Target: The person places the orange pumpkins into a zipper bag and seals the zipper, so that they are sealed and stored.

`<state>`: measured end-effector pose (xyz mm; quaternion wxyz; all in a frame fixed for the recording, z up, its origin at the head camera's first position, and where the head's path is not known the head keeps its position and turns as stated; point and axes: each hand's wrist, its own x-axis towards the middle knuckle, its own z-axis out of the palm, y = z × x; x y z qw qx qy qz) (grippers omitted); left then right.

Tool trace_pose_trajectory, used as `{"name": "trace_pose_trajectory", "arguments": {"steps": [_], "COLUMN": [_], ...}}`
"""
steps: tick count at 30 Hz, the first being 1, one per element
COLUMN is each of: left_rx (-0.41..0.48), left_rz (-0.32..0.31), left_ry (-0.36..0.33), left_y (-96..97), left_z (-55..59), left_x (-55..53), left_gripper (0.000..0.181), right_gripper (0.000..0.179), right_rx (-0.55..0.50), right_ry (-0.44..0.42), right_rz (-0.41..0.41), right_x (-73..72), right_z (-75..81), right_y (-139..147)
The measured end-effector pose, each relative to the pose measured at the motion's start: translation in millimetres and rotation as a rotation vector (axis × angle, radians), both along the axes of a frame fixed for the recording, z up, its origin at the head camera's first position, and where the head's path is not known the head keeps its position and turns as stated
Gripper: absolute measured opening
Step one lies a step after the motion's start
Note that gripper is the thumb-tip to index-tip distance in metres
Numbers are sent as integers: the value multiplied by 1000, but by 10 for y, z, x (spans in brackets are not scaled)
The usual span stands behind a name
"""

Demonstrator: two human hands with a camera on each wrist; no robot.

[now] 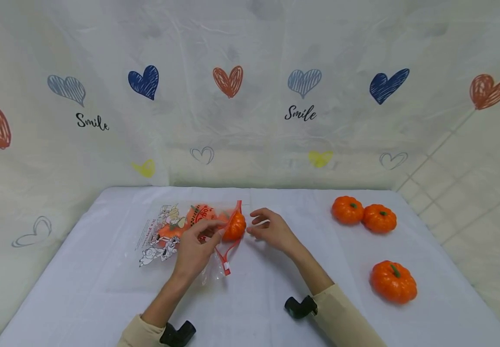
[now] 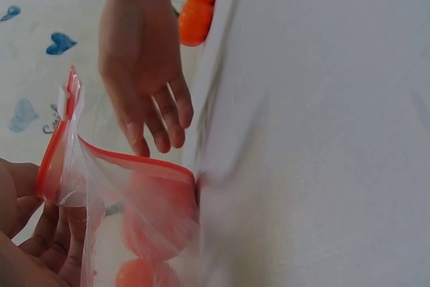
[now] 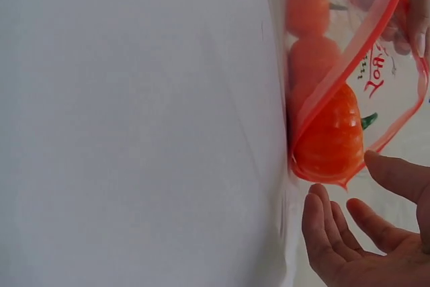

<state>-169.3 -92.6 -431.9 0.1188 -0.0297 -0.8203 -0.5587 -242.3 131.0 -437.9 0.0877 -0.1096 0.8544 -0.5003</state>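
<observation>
A clear zip bag (image 1: pixel 150 258) with cartoon print and a red zip edge lies on the table, its mouth facing right. My left hand (image 1: pixel 193 255) pinches the upper edge of that mouth between thumb and fingers and holds it raised. Just inside the mouth sits a small orange pumpkin (image 1: pixel 235 227), its green stem (image 3: pixel 369 121) showing in the right wrist view. More pumpkins (image 3: pixel 308 3) lie deeper in the bag, partly hidden by the print. To the right of the mouth, my right hand (image 1: pixel 274 231) holds nothing, its fingers loosely bent and apart from the pumpkin.
Two pumpkins, one (image 1: pixel 347 210) touching the other (image 1: pixel 380 219), rest at the back right of the white-covered table (image 1: pixel 267 308). Another pumpkin (image 1: pixel 394 282) lies nearer, at the right. A cloth (image 1: pixel 258 135) printed with hearts hangs behind the table.
</observation>
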Motion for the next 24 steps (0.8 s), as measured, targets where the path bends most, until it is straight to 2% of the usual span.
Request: {"name": "trace_pose_trajectory", "arguments": {"steps": [14,24], "left_rx": [-4,2], "left_rz": [-3,-4], "left_ry": [0,-19], "left_y": [-9,-11], "left_z": [-12,-15], "left_x": [-9,1], "left_gripper": [20,21], "right_gripper": [47,49], "right_rx": [39,50], "right_ry": [50,62], "right_rz": [29,-14], "right_x": [61,151], "right_z": [131,236], "right_y": [347,626]}}
